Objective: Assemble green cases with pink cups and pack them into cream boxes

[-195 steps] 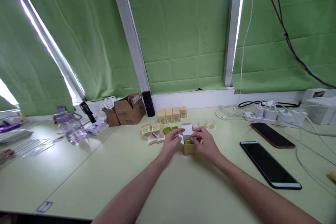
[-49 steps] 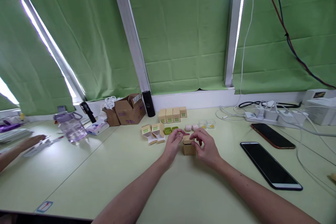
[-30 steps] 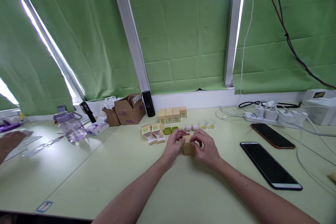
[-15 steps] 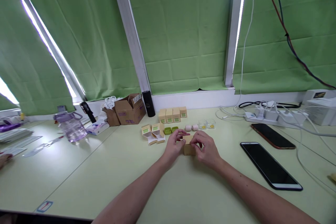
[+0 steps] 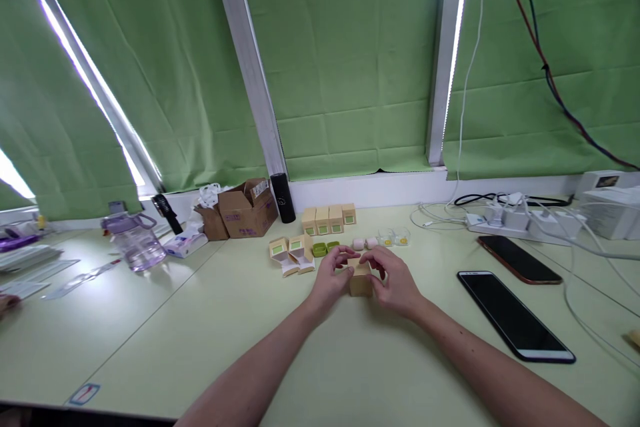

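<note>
A small kraft box [image 5: 361, 285] rests on the table between my two hands. My left hand [image 5: 331, 280] grips its left side, fingers curved over the top. My right hand [image 5: 393, 280] holds its right side, with the thumb near the front and the fingers bent at the top. Just behind stand two green containers [image 5: 319, 249], two pink ones [image 5: 359, 244] and two clear ones with yellow centres [image 5: 401, 237]. Two open kraft boxes [image 5: 283, 252] lie to the left. Several closed kraft boxes [image 5: 323, 219] form a row at the back.
At the right lie two phones [image 5: 517, 317] [image 5: 520, 259] and a power strip [image 5: 525, 227] with cables. A cardboard carton [image 5: 247, 213], black cylinder [image 5: 283, 197], tissue pack [image 5: 185, 243] and purple bottle [image 5: 134, 243] stand left. Another person's hand [image 5: 9, 303] shows at the far left edge.
The fingers of my right hand have shifted slightly back and spread a little, showing more of the small box's top. My left hand has stayed about where it was.
</note>
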`<state>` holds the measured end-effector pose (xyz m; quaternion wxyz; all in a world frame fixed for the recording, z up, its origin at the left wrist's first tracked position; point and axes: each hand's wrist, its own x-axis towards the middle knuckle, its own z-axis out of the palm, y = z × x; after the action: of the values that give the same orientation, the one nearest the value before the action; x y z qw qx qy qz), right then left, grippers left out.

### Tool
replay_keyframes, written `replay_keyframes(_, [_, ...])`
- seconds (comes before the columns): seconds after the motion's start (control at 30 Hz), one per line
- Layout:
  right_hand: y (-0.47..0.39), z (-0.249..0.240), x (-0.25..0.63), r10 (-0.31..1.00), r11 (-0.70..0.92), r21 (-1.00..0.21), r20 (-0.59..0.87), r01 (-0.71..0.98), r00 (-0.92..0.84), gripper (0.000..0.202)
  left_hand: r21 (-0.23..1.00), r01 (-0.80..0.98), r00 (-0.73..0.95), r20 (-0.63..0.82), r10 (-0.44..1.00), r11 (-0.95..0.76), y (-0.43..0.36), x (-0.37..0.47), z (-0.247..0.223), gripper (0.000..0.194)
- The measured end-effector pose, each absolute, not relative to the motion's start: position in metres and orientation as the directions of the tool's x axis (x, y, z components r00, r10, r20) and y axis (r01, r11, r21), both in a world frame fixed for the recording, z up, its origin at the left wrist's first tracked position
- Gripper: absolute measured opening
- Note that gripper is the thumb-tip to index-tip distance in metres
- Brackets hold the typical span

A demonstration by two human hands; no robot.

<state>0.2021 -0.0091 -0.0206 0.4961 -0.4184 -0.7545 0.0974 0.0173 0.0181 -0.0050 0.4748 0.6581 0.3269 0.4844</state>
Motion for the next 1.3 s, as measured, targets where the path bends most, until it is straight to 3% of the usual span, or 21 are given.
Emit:
replay_keyframes(0.17, [-0.005, -0.02, 0.207, 0.771, 0.578, -0.596, 0.622, 0.557, -0.134, 0.042, 0.941, -0.001, 0.297, 0.323, 0.899, -0.337, 0.017, 0.017, -0.002, 0.027])
replay_keyframes(0.37, [0.004, -0.024, 0.21, 0.791, 0.487, -0.647, 0.612, 0.587, 0.018, 0.036, 0.956, -0.003, 0.248, 0.284, 0.926, -0.292, 0.019, 0.017, -0.001, 0.024])
replay_keyframes(0.53, [-0.006, -0.017, 0.207, 0.769, 0.593, -0.641, 0.63, 0.488, -0.107, 0.035, 0.953, -0.005, 0.244, 0.295, 0.924, -0.303, 0.021, 0.016, -0.004, 0.021])
replay_keyframes(0.7, [-0.013, -0.014, 0.204, 0.752, 0.626, -0.585, 0.629, 0.516, -0.199, 0.046, 0.948, 0.01, 0.208, 0.308, 0.928, -0.317, 0.025, 0.016, -0.006, 0.023])
replay_keyframes(1.07, [0.01, -0.033, 0.208, 0.795, 0.511, -0.683, 0.606, 0.522, 0.015, 0.031, 0.92, 0.144, 0.129, 0.349, 0.928, -0.366, 0.028, 0.015, -0.008, 0.014])
replay_keyframes(1.3, [0.018, -0.044, 0.211, 0.85, 0.428, -0.791, 0.517, 0.438, 0.103, 0.028, 0.91, 0.199, 0.096, 0.352, 0.931, -0.364, 0.025, 0.014, -0.006, 0.013])
